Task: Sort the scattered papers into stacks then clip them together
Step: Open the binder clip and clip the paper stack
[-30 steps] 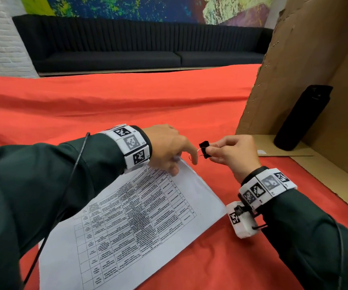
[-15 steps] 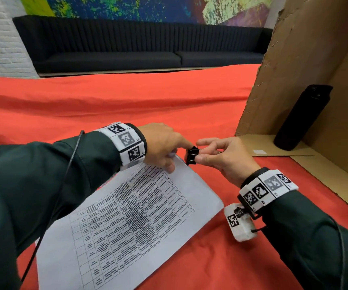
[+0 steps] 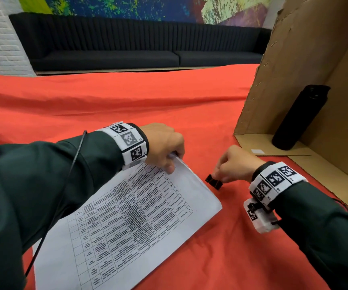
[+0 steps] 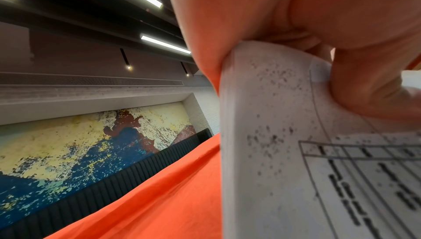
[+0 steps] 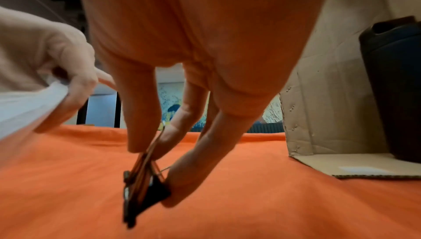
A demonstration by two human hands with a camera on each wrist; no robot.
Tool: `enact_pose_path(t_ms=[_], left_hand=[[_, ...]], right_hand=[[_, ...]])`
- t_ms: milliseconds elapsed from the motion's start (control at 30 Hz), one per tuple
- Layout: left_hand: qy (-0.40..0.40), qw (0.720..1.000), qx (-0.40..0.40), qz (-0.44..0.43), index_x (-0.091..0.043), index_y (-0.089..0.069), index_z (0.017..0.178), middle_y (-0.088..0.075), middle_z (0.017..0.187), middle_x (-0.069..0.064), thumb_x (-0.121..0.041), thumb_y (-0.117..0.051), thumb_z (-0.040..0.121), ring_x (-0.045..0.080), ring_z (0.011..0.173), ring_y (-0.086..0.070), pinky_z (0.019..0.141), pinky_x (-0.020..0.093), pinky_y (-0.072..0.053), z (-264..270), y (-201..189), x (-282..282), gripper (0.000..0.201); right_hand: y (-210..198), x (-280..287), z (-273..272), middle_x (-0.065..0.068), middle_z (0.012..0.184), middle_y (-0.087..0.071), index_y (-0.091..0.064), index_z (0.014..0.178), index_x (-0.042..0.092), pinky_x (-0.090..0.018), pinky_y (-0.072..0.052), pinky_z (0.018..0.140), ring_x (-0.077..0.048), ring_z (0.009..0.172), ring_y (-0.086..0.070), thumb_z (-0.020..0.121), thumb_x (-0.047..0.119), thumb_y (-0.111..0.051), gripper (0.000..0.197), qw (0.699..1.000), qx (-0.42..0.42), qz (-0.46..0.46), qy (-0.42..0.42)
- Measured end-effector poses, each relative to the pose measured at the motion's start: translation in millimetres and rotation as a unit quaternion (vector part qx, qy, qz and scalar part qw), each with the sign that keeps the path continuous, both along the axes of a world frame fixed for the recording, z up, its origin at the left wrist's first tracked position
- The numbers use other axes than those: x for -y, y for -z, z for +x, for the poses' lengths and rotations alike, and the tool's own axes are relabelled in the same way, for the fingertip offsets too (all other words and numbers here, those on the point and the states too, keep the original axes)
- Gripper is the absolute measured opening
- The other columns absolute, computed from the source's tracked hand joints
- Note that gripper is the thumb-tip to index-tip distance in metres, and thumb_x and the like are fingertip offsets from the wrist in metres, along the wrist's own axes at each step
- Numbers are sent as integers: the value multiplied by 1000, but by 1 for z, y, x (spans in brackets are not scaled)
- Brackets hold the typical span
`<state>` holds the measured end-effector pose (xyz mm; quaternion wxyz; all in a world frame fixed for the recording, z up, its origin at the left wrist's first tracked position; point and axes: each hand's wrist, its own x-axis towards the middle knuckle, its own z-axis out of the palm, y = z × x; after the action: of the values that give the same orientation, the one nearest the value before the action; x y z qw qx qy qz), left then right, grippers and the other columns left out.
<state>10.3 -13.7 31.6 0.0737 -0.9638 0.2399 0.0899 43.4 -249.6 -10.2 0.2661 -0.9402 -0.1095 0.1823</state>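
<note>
A stack of white printed papers (image 3: 139,222) lies on the red cloth (image 3: 127,101) in front of me. My left hand (image 3: 166,151) grips its far corner, fingers under and thumb on top, lifting that corner a little; the left wrist view shows the corner (image 4: 268,84) pinched between thumb and fingers. My right hand (image 3: 229,168) pinches a black binder clip (image 3: 214,182) by its wire handles, just right of the stack's right edge and low over the cloth. In the right wrist view the clip (image 5: 145,190) hangs from my fingertips (image 5: 177,185), apart from the papers (image 5: 29,102).
An open cardboard box (image 3: 307,65) stands on its side at the right with a black bottle (image 3: 300,116) leaning inside. A black sofa (image 3: 127,49) runs along the far wall behind the table.
My right hand has carried the binder clip down and to the right, away from the stack's far corner. My left hand has closed on that corner and raised it slightly.
</note>
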Motion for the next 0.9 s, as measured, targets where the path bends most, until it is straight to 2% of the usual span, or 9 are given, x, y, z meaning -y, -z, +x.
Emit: enact_pose_path(t_ms=[133, 233, 333, 400, 533, 600, 700, 767, 900], left_hand=[[-5, 1000, -1, -1, -16, -69, 91, -68, 71, -1, -44, -78, 77, 27, 75, -64, 67, 40, -54, -1, 1, 0, 32], [-7, 1000, -8, -11, -15, -68, 90, -64, 67, -2, -44, -80, 78, 26, 72, -62, 65, 38, -51, 2, 4, 0, 33], [-17, 1000, -12, -12, -16, -69, 91, -62, 66, -5, -43, -80, 80, 23, 72, -60, 63, 34, -46, 6, 9, 1, 31], [-23, 1000, -16, -14, -16, -70, 92, -63, 68, -5, -42, -80, 80, 24, 73, -62, 64, 35, -47, 7, 12, 1, 30], [-33, 999, -17, -15, -19, -71, 94, -65, 72, -6, -45, -80, 78, 21, 74, -62, 64, 35, -49, 7, 13, 3, 32], [-35, 999, -13, -16, -18, -70, 92, -62, 71, -7, -45, -80, 78, 18, 69, -58, 61, 32, -44, 7, 14, 4, 32], [-41, 999, -11, -20, -19, -70, 92, -62, 70, -8, -46, -81, 78, 15, 68, -57, 61, 32, -44, 7, 14, 3, 33], [-43, 999, -8, -24, -20, -70, 92, -62, 71, -8, -47, -81, 77, 18, 71, -60, 63, 32, -47, 6, 12, 4, 33], [-41, 999, 13, -17, -18, -69, 88, -59, 67, -8, -45, -80, 75, 21, 70, -59, 64, 34, -50, 3, 10, 4, 33]], right_hand=[[-11, 3, -7, 0, 81, -78, -82, 90, 17, -29, -58, 79, -18, 86, -75, 79, 14, -81, 12, 999, 38, -19, -18], [-25, 0, -12, 4, 79, -75, -78, 98, 20, -31, -57, 74, -14, 75, -71, 77, 24, -87, 23, 991, 113, 69, 19], [-37, -4, -28, 7, 74, -68, -77, 92, 23, -17, -41, 59, -4, 70, -61, 78, 31, -87, 19, 977, 200, 69, 16], [-39, -11, -44, 8, 73, -68, -77, 90, 25, -12, -39, 57, -6, 72, -62, 80, 30, -84, 13, 972, 229, 57, -4], [-29, -25, -60, 7, 72, -70, -75, 86, 21, -23, -46, 64, -14, 76, -65, 82, 22, -79, 5, 962, 261, 79, -21], [-22, -30, -62, 8, 69, -68, -68, 79, 22, -13, -41, 57, -11, 70, -62, 81, 18, -78, 10, 958, 271, 92, -18], [-12, -40, -63, 7, 70, -63, -51, 73, 26, -14, -39, 54, -10, 66, -59, 81, 13, -73, 26, 960, 266, 90, -11], [-9, -49, -64, 9, 68, -59, -47, 76, 26, -28, -46, 61, -19, 73, -65, 82, 8, -68, 28, 962, 261, 84, -13], [-11, -56, -62, 6, 72, -60, -46, 79, 24, -34, -53, 65, -25, 83, -72, 80, 6, -61, 24, 967, 241, 78, -9]])
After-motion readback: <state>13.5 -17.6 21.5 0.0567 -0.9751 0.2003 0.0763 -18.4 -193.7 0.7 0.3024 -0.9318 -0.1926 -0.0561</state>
